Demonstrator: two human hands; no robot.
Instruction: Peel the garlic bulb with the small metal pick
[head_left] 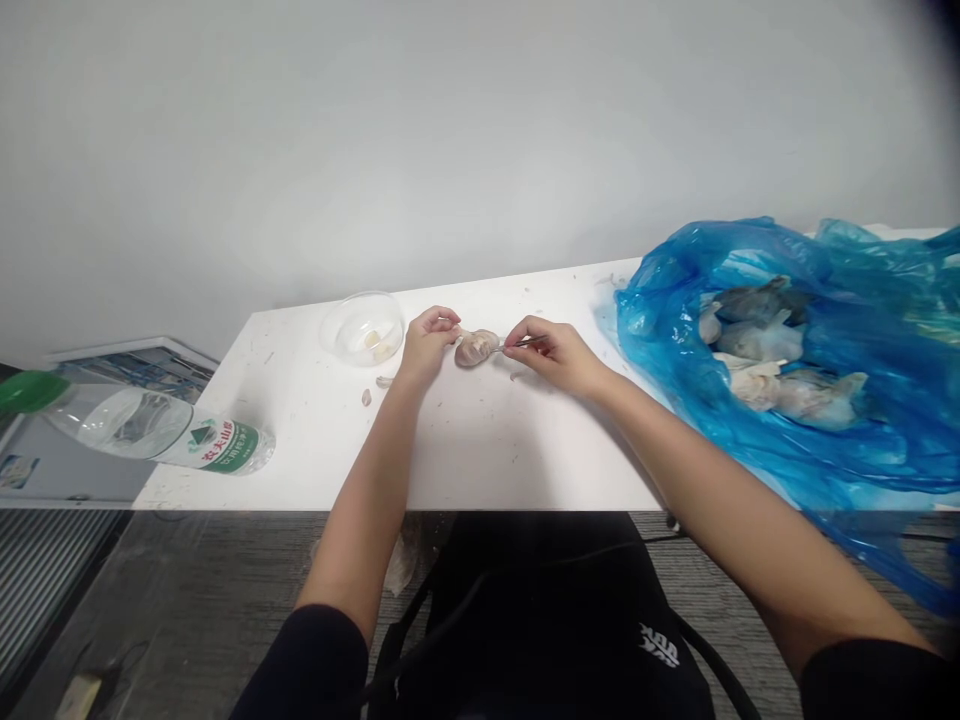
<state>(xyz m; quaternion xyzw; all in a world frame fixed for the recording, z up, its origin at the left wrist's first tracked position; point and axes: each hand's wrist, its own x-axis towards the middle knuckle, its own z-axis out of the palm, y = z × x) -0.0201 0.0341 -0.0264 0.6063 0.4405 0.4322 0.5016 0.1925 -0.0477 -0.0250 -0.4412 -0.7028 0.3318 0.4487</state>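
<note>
A garlic bulb (477, 348) lies over the white table between my two hands. My left hand (427, 345) is closed, its thumb and fingers pinching the stem end of the bulb. In my right hand (553, 352) is a thin metal tool (534, 341), gripped between thumb and fingers; its tip touches the right side of the bulb, and its exact kind is too small to make out. Left of my left hand stands a clear bowl (330, 330) with a few pale peeled cloves (375, 343) in it. Two small pieces, one a garlic clove (367, 398), lie near my left wrist.
A blue plastic bag (660, 310), open at the top, holds several garlic bulbs (761, 340) on the right. At the left stands a water bottle (217, 440) with a green cap. Skin scraps dot the white table (480, 460), which meets a grey wall (450, 150) behind.
</note>
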